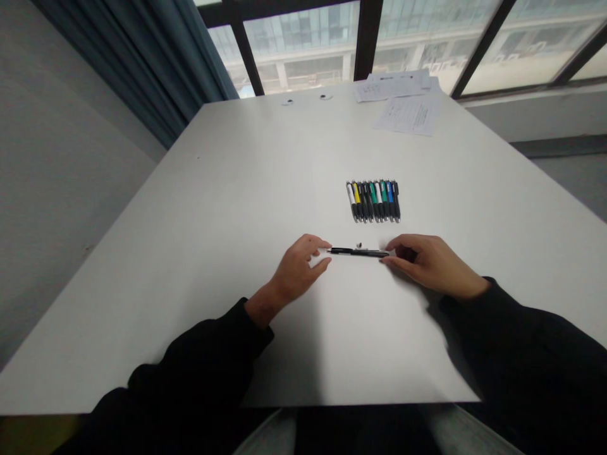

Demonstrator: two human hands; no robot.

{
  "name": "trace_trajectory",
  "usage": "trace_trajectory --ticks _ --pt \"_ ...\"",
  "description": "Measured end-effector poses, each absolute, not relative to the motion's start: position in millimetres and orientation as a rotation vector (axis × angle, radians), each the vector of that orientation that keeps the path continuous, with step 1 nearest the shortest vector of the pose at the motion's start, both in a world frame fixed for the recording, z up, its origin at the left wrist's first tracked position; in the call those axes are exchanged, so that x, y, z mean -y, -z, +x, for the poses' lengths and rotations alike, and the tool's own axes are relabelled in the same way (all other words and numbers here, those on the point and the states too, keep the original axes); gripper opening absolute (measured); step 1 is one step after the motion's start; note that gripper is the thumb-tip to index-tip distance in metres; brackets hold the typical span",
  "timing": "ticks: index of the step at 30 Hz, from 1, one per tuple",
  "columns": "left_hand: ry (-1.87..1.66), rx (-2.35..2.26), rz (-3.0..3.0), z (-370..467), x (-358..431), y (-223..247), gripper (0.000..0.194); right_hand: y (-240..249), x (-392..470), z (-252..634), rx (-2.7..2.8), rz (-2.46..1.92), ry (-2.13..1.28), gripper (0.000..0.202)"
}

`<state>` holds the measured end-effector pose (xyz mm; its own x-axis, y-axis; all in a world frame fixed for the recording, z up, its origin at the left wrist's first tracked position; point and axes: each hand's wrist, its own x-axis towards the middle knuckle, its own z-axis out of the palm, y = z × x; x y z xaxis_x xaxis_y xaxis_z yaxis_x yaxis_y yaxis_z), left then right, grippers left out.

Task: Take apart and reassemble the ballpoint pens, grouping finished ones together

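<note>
A black pen (346, 251) lies roughly crosswise on the white table (227, 208), between my two hands. My left hand (296, 268) is at its left end, with thumb and index finger spread apart and the pen's tip near the index fingertip. At the other end, my right hand (427, 259) has its thumb and index finger curved on either side of the pen's end, with a gap between them; the fingertips are slightly blurred. Just beyond the pen's middle sits a tiny dark and silvery piece (359, 245), too small to make out.
Beyond the pen, a tight row of several pens (373, 201) with white, yellow, green, blue and black barrels lies side by side. Printed papers (408, 115) lie at the far right edge by the window. Two small round items (325, 97) sit along the far edge.
</note>
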<state>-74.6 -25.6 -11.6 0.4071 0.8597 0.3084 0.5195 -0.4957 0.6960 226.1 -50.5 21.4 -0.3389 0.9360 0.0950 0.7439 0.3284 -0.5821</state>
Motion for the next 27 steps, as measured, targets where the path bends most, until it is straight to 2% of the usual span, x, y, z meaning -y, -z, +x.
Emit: trace_trajectory --ticks 11,18,27 --pt "-0.852 -1.181 2.199 -75 25 12 0.029 -21 49 226 2.186 -1.52 -0.622 0.022" --pt "-0.847 -1.166 2.234 -74 26 10 0.016 -22 49 225 2.168 -1.516 -0.672 0.02" --pt "-0.881 -0.954 2.286 -72 30 5 0.008 -28 58 215 1.668 -1.268 -1.269 0.027"
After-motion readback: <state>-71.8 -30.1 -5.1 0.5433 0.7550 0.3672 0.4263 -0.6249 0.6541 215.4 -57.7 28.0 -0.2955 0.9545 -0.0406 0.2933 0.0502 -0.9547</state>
